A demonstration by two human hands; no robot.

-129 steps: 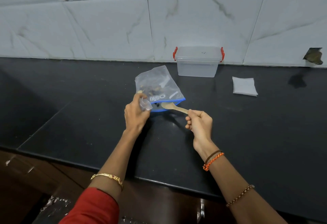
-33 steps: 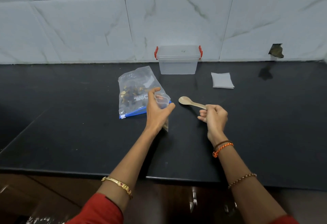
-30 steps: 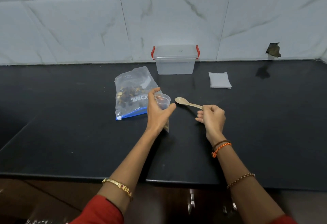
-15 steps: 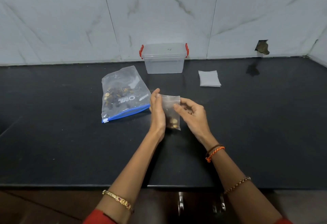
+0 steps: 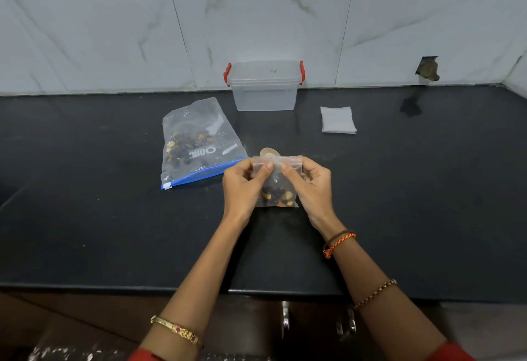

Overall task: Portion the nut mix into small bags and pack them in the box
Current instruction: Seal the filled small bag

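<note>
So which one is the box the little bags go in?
Look at the white marble wall behind the black counter. Against it stands a clear plastic box. It alone has red clips and a lid; everything near it is flat bags.

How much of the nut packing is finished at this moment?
One portion of nuts sits in the small clear zip bag; the left hand and right hand pinch its top strip. The clear plastic box with red latches looks lidded, no bags visible inside. The large blue-edged bag of nut mix still holds plenty.
</note>
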